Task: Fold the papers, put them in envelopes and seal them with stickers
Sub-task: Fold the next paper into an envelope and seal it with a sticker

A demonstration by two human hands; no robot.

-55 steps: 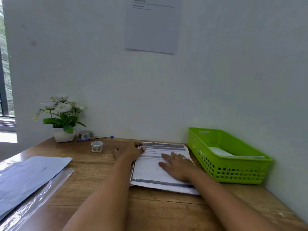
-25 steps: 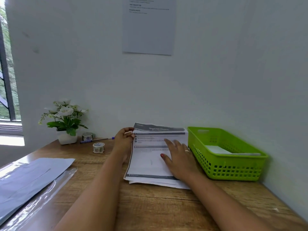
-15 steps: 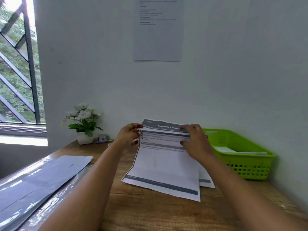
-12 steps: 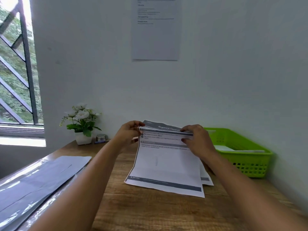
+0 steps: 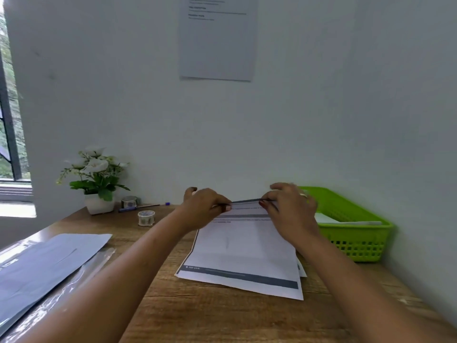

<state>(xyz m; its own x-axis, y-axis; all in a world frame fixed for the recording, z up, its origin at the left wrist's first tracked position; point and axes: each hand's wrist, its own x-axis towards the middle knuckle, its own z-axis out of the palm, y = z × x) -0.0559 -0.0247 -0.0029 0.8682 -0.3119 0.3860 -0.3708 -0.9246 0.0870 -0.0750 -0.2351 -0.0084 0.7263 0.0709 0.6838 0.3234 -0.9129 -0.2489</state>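
Observation:
A printed sheet of paper (image 5: 243, 253) lies on the wooden desk (image 5: 197, 315), on top of more sheets whose corners peek out at its right. My left hand (image 5: 206, 203) pinches the far left corner of the top sheet and my right hand (image 5: 290, 209) pinches the far right corner, lifting that far edge off the desk. White envelopes (image 5: 47, 261) lie at the left on a clear plastic sleeve. Two sticker rolls stand near the wall, one (image 5: 146, 217) nearer me and one (image 5: 129, 201) beside the plant.
A green plastic basket (image 5: 356, 233) with white paper inside sits right of the sheets, against the wall. A small potted plant (image 5: 95, 179) and a pen (image 5: 142, 207) are at the back left. A notice (image 5: 217, 38) hangs on the wall.
My right hand left the middle of the sheet and took its far right corner. Both hands raised the far edge, then brought it lower and toward me.

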